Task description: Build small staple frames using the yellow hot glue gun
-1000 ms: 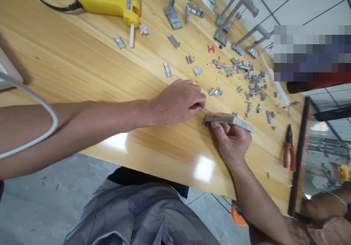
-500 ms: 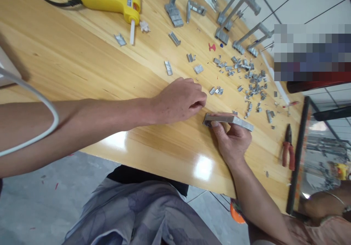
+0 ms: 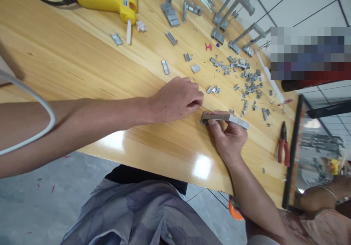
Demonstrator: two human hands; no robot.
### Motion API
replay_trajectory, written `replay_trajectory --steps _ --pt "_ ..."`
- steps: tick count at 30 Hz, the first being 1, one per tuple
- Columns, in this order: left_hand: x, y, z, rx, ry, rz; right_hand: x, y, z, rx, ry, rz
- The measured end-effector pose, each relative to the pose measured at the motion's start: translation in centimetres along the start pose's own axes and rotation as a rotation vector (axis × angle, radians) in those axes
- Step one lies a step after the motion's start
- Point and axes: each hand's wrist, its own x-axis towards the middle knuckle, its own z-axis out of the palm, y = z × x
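My right hand [image 3: 232, 140] is closed around a grey L-shaped bracket [image 3: 223, 117], with the thumb along its lower side. The bracket's left end is a small block close to the tabletop, and its other end angles away over my fingers. Just left of it, my left hand [image 3: 179, 99] is curled with its back upward, the knuckles near the bracket's block end. Whatever its fingers may hold is hidden. Beyond my hands lie small grey channel-shaped pieces [image 3: 212, 89] and a scattered heap of grey scraps [image 3: 251, 82].
A yellow glue gun [image 3: 101, 0] lies at upper left. Several grey stands [image 3: 233, 9] are at the far edge. Red-handled pliers [image 3: 283, 148] lie right, beside a dark-framed panel [image 3: 293, 150]. A white cable [image 3: 45, 106] crosses my left forearm. Another person's arm [image 3: 318, 197] shows lower right.
The whole view has shifted slightly, so everything appears a little further left. Both hands keep the same pose, and the bracket stays in my right hand.
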Motion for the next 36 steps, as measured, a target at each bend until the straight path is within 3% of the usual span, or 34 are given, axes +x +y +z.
replay_trajectory --steps 13,18,29,36 --pt "-0.5 1.9 0.5 -0.268 0.022 0.162 0.2 0.4 0.0 -0.046 0.013 -0.094" --pt "-0.3 2.3 0.7 -0.244 -0.015 0.203 0.3 0.6 0.2 -0.066 0.021 -0.123" --pt "-0.1 2.7 0.4 -0.177 -0.073 0.117 0.4 1.1 0.5 -0.039 -0.010 -0.163" --pt "0.0 3.3 0.6 -0.230 0.002 0.087 0.2 1.5 0.7 -0.072 -0.005 -0.196"
